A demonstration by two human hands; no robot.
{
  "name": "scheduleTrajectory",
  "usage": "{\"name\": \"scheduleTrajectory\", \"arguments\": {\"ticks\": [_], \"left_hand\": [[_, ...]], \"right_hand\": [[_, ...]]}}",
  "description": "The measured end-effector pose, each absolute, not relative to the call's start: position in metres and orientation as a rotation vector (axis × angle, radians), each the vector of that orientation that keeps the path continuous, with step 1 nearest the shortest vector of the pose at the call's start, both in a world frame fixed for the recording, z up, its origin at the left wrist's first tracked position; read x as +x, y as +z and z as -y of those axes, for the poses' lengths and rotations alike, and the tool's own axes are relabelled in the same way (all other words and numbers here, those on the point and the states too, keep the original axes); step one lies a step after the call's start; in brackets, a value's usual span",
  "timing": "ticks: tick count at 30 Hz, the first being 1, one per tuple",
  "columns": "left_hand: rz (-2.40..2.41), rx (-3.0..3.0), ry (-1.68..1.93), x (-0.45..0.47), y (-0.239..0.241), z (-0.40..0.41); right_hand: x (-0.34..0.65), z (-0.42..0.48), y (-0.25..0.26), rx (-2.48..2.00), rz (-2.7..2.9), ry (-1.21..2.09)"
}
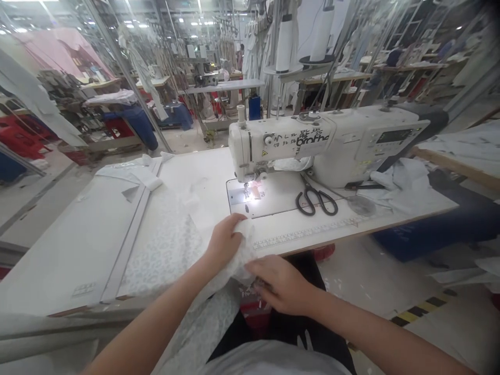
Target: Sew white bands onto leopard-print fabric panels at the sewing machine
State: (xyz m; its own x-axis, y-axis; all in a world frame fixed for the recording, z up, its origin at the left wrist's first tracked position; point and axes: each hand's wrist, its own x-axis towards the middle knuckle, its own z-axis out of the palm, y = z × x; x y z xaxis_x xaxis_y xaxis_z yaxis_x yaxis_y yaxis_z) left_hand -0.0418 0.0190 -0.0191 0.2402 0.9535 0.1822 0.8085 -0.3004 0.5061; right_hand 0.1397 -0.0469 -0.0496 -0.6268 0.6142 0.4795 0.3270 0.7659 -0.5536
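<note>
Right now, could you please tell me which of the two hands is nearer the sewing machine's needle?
The left hand, which touches the pale fabric in front of the needle; the right hand is farther away, by the tabletop's front edge.

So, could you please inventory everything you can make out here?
Flat worktable: one, white, foreground
Boxy sewing machine: one, white, on the worktable
Loop-handled scissors: one pair, black, before the machine
Tall thread cones: two, white, behind the machine
Animal-print fabric: count unclear, pale, worktable's near side
Printed ruler scale: one, pale, worktable's near edge
Crumpled cloth: count unclear, white, worktable's right end
Hanging garments: several, mostly white, background
Left hand: one, on the fabric
Right hand: one, at the fabric
</note>
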Motion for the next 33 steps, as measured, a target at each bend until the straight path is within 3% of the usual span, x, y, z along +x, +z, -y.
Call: {"name": "scheduleTrajectory", "arguments": {"ticks": [5, 10, 14, 18, 23, 28, 33], "left_hand": [[-1.483, 1.885, 0.886, -0.030, 0.004, 0.016], [-1.248, 1.641, 0.918, -0.029, 0.021, 0.046], [-0.750, 1.171, 0.841, -0.027, 0.022, 0.074], [-0.550, 0.918, 0.691, -0.017, 0.015, 0.094], [-0.962, 1.121, 0.920, -0.025, 0.011, 0.086], [-1.502, 1.504, 1.092, -0.044, 0.007, 0.072], [-1.079, 0.988, 0.947, -0.047, 0.011, 0.089]], "right_hand": [[0.146, 0.031, -0.010, -1.031, 1.780, 0.845], [0.142, 0.031, 0.014, -0.906, 1.615, 1.375], [0.141, 0.049, 0.009, -0.577, 1.332, 1.884], [0.140, 0.062, -0.017, -0.622, 1.256, 2.112], [0.131, 0.074, -0.043, -0.718, 1.186, 1.981], [0.118, 0.090, -0.023, -0.866, 1.254, 1.803], [0.118, 0.077, -0.014, -1.059, 1.513, 1.133]]}}
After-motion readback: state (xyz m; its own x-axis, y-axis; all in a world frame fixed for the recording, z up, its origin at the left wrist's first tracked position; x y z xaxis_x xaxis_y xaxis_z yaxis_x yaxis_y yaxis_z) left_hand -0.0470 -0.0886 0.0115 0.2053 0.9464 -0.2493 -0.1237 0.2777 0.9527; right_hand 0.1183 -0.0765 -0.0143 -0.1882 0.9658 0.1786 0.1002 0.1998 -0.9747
